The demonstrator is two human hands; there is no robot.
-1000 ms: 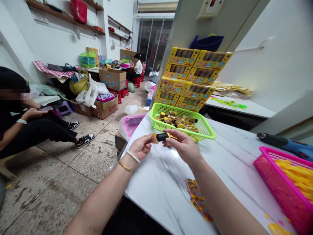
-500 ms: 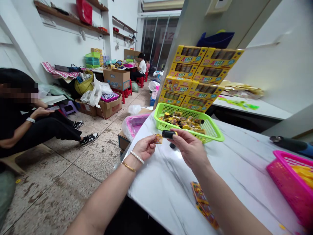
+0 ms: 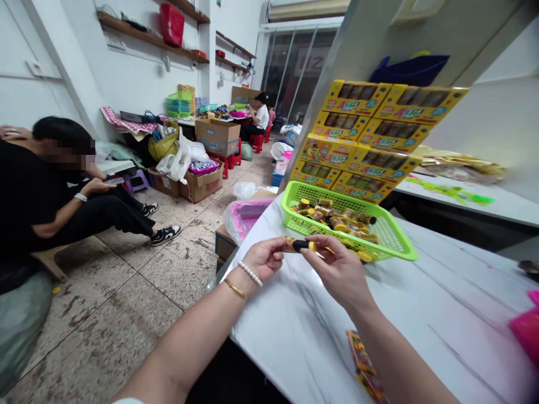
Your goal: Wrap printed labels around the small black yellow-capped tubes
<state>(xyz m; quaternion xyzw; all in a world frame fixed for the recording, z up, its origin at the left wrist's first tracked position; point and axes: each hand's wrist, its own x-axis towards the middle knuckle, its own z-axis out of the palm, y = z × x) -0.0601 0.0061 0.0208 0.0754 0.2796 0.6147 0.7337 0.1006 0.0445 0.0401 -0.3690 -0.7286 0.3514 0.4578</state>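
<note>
My right hand (image 3: 340, 270) pinches a small black tube (image 3: 301, 246) by its yellow-capped end. Between the fingers of my left hand (image 3: 264, 260) is a small yellow printed label (image 3: 288, 244), lying against the tube's other end; whether it is stuck on I cannot tell. Just behind both hands, a green plastic basket (image 3: 398, 240) holds many small tubes (image 3: 337, 217) with yellow or black ends, most in printed wraps. Several printed labels (image 3: 362, 363) lie on the white marbled table (image 3: 311, 336), partly hidden by my right forearm.
Yellow printed boxes (image 3: 357, 146) are stacked behind the green basket. At the right edge stands a pink basket (image 3: 524, 325). A purple-pink basket (image 3: 248, 216) sits beyond the table's left edge. A seated person (image 3: 54, 185) with a phone is at left.
The label and the tube, apart before, now meet end to end between my hands. My view has swung left, so the pink basket slid mostly out of frame.
</note>
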